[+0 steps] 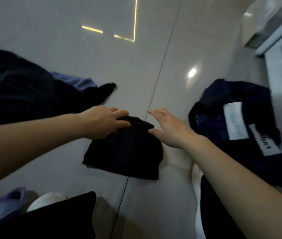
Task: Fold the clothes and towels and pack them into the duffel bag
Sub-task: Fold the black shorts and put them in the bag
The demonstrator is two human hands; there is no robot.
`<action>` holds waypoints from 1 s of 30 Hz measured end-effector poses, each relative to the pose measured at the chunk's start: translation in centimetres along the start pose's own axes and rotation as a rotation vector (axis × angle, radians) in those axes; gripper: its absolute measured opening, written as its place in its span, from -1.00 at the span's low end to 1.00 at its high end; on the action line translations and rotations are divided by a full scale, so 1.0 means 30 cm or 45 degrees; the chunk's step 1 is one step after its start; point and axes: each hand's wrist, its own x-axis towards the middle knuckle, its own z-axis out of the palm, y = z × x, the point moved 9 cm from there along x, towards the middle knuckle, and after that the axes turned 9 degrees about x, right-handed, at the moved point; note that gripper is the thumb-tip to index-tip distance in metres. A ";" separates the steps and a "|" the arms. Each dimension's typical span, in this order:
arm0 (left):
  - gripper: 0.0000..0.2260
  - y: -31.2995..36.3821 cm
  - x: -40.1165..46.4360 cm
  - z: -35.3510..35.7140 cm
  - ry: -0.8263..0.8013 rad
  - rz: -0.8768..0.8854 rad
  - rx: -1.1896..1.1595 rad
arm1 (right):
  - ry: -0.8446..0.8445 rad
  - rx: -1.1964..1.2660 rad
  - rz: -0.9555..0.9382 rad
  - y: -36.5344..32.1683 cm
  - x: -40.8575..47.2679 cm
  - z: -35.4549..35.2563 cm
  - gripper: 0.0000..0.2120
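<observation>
Folded black cloth (124,152) under left fingers (119,118)

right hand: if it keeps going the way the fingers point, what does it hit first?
Likely nothing soon. The right hand points up-left past the folded black cloth, over bare floor tile. The way looks free as far as the picture shows, though depth is unclear.

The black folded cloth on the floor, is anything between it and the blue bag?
Only the right hand hangs between the black folded cloth and the dark blue duffel bag; the glossy tiled floor there looks bare.
</observation>
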 end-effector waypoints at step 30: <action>-0.76 0.339 -0.137 -1.116 0.818 -0.291 -0.317 | 0.379 0.174 0.271 0.006 -1.038 -0.818 -0.70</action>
